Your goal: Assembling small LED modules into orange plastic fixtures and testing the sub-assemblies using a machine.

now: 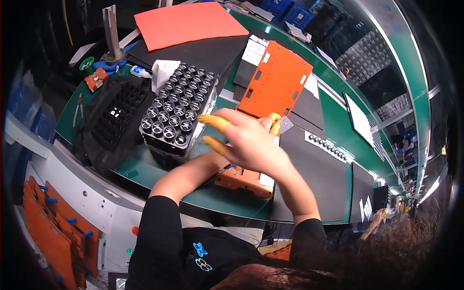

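My right hand (251, 142) reaches in from the right, yellow covers on two fingertips. Those fingers are spread apart with nothing visible between them, beside the near right side of a black tray (166, 146) filled with rows of round clear lenses (169, 132) in black rims. Crossing beneath it, my left forearm leads to my left hand (267, 123), mostly hidden behind the right one. Its yellow-covered fingertips close on the edge of a small grey flat plate (286, 124). Under both hands lies an orange fixture (244, 181), partly covered; its raised orange panel (278, 79) stands behind.
A black empty-celled tray (118, 116) in dark wrapping lies left of the lens tray. Behind are a red-orange sheet (188, 24), a white cloth (164, 72) and a metal post (111, 36). On the right, a strip of small round parts (328, 146) rests on dark matting (314, 179).
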Demonstrator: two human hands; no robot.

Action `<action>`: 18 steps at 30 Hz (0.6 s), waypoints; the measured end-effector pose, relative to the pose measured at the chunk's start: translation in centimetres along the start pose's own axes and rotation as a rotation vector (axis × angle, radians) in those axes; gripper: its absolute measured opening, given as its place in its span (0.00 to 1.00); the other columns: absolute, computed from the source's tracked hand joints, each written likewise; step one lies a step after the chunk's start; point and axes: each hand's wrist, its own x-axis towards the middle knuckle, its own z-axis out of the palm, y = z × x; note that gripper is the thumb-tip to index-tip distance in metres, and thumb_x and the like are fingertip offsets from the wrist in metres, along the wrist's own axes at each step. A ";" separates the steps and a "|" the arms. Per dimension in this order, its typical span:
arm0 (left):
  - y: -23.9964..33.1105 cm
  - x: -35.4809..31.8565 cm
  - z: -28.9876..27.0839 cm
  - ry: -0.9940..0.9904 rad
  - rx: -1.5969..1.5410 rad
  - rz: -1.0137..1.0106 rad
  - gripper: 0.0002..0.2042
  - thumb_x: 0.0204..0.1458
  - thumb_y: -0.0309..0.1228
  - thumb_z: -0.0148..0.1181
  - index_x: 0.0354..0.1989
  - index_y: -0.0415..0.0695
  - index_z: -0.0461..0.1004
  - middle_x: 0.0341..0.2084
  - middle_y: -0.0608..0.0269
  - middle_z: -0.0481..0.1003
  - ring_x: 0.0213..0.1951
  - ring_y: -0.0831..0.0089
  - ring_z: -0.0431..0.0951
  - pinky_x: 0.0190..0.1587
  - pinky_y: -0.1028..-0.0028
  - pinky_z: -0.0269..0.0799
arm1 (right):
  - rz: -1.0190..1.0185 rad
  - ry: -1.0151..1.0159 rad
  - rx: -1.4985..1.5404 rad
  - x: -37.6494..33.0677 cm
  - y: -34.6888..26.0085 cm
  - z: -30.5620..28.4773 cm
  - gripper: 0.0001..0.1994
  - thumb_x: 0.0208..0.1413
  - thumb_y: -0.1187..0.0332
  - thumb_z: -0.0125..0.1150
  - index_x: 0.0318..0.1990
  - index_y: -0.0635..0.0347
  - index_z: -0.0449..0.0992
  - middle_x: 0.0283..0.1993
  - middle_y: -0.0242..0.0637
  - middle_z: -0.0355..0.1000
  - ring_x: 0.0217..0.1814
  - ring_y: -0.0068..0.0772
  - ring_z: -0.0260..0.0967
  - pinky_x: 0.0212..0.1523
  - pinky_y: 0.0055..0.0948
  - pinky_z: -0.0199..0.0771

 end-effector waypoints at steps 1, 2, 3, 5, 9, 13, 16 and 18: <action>0.0 0.1 0.6 0.034 0.070 -0.133 0.11 0.59 0.29 0.52 0.43 0.33 0.70 0.26 0.45 0.74 0.28 0.53 0.75 0.32 0.59 0.67 | -0.059 0.055 -0.021 0.4 0.0 0.9 0.18 0.51 0.66 0.65 0.47 0.67 0.75 0.40 0.44 0.70 0.40 0.46 0.72 0.39 0.38 0.75; 0.3 0.4 0.2 -0.006 0.028 -0.158 0.11 0.59 0.29 0.51 0.43 0.33 0.70 0.24 0.44 0.74 0.27 0.53 0.75 0.31 0.60 0.67 | -0.038 0.070 0.031 0.9 -0.4 1.5 0.17 0.51 0.66 0.65 0.45 0.69 0.74 0.39 0.43 0.68 0.39 0.46 0.72 0.38 0.38 0.75; 0.6 0.7 -0.2 -0.047 -0.016 -0.183 0.11 0.58 0.28 0.51 0.43 0.32 0.70 0.22 0.44 0.74 0.26 0.52 0.75 0.30 0.60 0.67 | -0.043 0.066 0.037 1.2 -0.3 1.9 0.17 0.51 0.66 0.65 0.45 0.69 0.74 0.39 0.43 0.68 0.39 0.46 0.72 0.38 0.38 0.75; 1.4 0.8 -0.8 -0.072 0.000 -0.210 0.11 0.59 0.28 0.50 0.44 0.32 0.69 0.24 0.44 0.74 0.27 0.52 0.76 0.30 0.61 0.67 | -0.016 0.007 0.080 1.7 0.0 2.5 0.17 0.52 0.69 0.66 0.49 0.64 0.73 0.44 0.43 0.69 0.38 0.47 0.72 0.38 0.38 0.74; 0.8 0.9 -0.9 -0.081 -0.038 -0.142 0.12 0.60 0.27 0.48 0.47 0.32 0.68 0.27 0.43 0.75 0.30 0.51 0.77 0.31 0.62 0.68 | -0.060 -0.007 0.047 2.4 -0.1 3.3 0.16 0.52 0.69 0.66 0.47 0.65 0.74 0.42 0.43 0.68 0.36 0.48 0.71 0.37 0.38 0.74; 1.2 0.9 -1.2 -0.141 -0.034 -0.266 0.13 0.60 0.27 0.47 0.48 0.32 0.68 0.30 0.41 0.75 0.32 0.50 0.77 0.33 0.61 0.69 | 0.019 -0.086 0.065 2.8 -0.3 3.1 0.15 0.51 0.69 0.67 0.44 0.67 0.74 0.39 0.42 0.67 0.35 0.47 0.71 0.35 0.38 0.73; 0.7 0.7 -0.9 -0.124 -0.002 -0.203 0.13 0.60 0.28 0.47 0.48 0.31 0.67 0.30 0.40 0.75 0.33 0.49 0.77 0.33 0.60 0.69 | 0.017 -0.086 0.074 2.6 -0.3 3.3 0.14 0.51 0.70 0.67 0.43 0.67 0.75 0.39 0.42 0.67 0.35 0.46 0.71 0.34 0.37 0.74; 0.9 0.8 -1.0 -0.142 0.019 -0.238 0.13 0.60 0.28 0.47 0.47 0.30 0.67 0.30 0.39 0.75 0.34 0.47 0.76 0.34 0.60 0.69 | -0.009 -0.048 0.070 2.3 -0.2 3.4 0.14 0.51 0.70 0.67 0.43 0.67 0.75 0.39 0.42 0.67 0.35 0.45 0.71 0.34 0.37 0.74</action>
